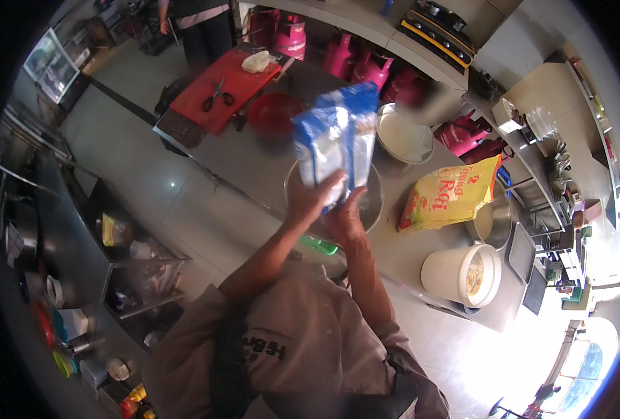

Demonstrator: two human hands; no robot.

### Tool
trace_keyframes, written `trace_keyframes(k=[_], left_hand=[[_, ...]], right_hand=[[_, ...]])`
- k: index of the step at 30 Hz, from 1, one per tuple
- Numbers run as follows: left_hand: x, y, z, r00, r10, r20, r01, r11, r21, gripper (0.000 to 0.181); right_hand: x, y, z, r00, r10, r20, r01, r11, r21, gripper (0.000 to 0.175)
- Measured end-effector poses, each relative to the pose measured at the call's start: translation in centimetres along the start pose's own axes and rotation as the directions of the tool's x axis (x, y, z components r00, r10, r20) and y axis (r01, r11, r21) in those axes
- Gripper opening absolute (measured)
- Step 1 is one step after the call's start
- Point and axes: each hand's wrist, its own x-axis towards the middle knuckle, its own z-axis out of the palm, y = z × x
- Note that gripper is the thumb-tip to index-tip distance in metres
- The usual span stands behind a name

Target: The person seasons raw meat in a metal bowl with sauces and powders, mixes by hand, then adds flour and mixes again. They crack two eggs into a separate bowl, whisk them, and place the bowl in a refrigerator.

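My left hand and my right hand each grip the lower end of a blue and white plastic packet; the packets look like two, side by side and upright. They are over a wide metal bowl, whose inside is mostly hidden by the hands and packets. Just right of the bowl a yellow plastic flour bag lies on the steel table. Behind the packets stands a round basin with pale contents. A red bowl is to their left.
A red cutting board bears scissors and a white plastic bag. At the right stand a white bucket and a steel pot. Pink gas cylinders are behind the table. Another person stands beyond the board.
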Motion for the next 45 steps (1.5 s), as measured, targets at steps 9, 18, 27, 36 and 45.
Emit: trace_keyframes(k=[9, 18, 27, 36, 45], left_hand=[[3.6, 1.7, -10.2, 0.943, 0.126, -0.307, -0.122, 0.992, 0.031, 0.037], [2.0, -1.7, -15.8, 0.865, 0.217, -0.451, -0.096, 0.956, 0.277, 0.028], [-0.6, -3.3, -16.6, 0.847, 0.215, -0.486, -0.11, 0.966, 0.235, 0.029], [-0.4, -5.4, -16.1, 0.89, 0.154, -0.43, -0.044, 0.966, 0.255, 0.03], [-1.9, -5.6, -16.0, 0.896, 0.125, -0.425, -0.024, 0.972, 0.234, 0.029]], right_hand=[[5.4, -1.2, -3.5, 0.89, -0.014, 0.455, 0.422, -0.35, -0.836, 0.101], [12.4, -1.8, -3.8, 0.813, 0.105, 0.573, 0.569, -0.354, -0.743, 0.05], [7.8, -12.6, -4.1, 0.864, 0.223, 0.451, 0.457, 0.03, -0.889, 0.077], [3.2, -2.0, -4.4, 0.927, 0.174, 0.333, 0.364, -0.64, -0.677, 0.083], [4.6, -11.3, -2.1, 0.947, 0.308, 0.096, 0.041, 0.183, -0.982, 0.047]])
